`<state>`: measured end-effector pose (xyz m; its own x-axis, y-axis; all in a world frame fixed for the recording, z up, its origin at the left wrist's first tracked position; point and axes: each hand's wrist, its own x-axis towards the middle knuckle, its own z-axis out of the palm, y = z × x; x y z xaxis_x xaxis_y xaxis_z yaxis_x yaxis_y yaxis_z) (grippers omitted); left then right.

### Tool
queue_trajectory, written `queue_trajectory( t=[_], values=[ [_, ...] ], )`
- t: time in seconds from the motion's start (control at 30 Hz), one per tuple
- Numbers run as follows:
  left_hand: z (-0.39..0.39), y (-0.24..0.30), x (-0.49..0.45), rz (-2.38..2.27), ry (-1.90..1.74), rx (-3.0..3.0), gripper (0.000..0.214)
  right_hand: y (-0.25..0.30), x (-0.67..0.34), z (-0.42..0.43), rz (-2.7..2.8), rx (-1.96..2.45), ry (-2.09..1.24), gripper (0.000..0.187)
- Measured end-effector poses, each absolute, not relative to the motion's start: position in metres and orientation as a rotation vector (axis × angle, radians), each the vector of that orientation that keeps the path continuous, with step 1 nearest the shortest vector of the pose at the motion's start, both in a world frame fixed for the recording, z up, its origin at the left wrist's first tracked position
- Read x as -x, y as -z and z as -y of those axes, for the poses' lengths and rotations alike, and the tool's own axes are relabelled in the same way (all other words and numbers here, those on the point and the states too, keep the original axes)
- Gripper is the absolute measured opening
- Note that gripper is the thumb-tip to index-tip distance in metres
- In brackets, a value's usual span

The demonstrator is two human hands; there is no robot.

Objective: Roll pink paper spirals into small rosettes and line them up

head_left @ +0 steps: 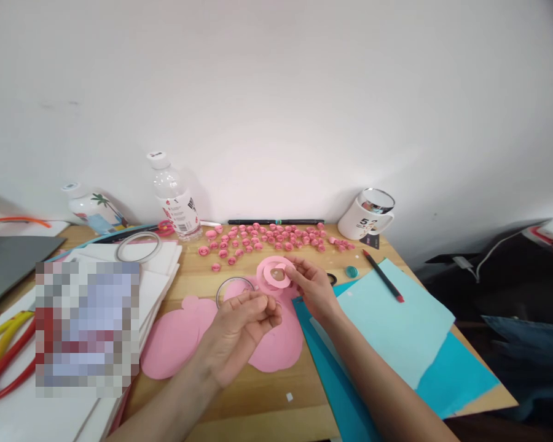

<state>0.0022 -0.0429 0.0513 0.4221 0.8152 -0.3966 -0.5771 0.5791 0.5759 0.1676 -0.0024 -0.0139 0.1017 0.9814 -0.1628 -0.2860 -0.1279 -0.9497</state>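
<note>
Pinched between the fingers of my right hand [314, 287] is a pink paper spiral [268, 283], its loops hanging loosely in the air over the table. My left hand [244, 328] is just below and to the left, fingertips pressed together; whether anything tiny is between them cannot be made out. Underneath both hands lie pink paper discs [177, 344] with rounded edges. A clear roll of tape [220, 293] rests on the paper, partly hidden behind my left hand. Farther back, several small rolled pink paper roses [288, 246] spread across the wooden table [262, 405].
Blue paper sheets [396, 325] with a black-and-red pen [383, 276] lie at right. A white mug [364, 218] and a water bottle [177, 202] stand by the wall. At left are stacked white sheets [87, 417], red-yellow scissors [9, 362] and another tape roll [118, 250].
</note>
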Motion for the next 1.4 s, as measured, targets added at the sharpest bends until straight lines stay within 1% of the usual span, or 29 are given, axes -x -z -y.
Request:
queue_trajectory(
  t=[0.27,0.43,0.67,0.87,1.17,1.3,1.4],
  values=[
    [0.043,-0.054,-0.004,-0.599,-0.923,-0.521,0.024,0.013,-0.166,0.003,0.818,1.137,-1.344,0.042],
    [0.044,-0.05,-0.003,-0.549,-0.936,-0.595,0.027,0.015,-0.167,0.003,0.811,1.105,-1.356,0.043],
    [0.045,-0.051,-0.003,-0.549,-0.97,-0.642,0.019,0.014,-0.168,0.005,0.843,1.101,-1.351,0.041],
    [0.047,-0.054,-0.004,-0.634,-0.953,-0.522,0.019,0.013,-0.168,0.006,0.833,1.079,-1.378,0.039],
    [0.048,-0.055,-0.006,-0.668,-0.916,-0.427,0.016,0.011,-0.168,0.007,0.833,1.081,-1.384,0.041],
    [0.062,-0.07,-0.009,-0.575,-0.953,-0.533,0.008,0.012,-0.168,0.007,0.838,1.096,-1.365,0.041],
    [0.087,-0.081,-0.001,-0.536,-0.94,-0.696,0.015,0.015,-0.167,0.006,0.835,1.099,-1.37,0.041]
  ],
)
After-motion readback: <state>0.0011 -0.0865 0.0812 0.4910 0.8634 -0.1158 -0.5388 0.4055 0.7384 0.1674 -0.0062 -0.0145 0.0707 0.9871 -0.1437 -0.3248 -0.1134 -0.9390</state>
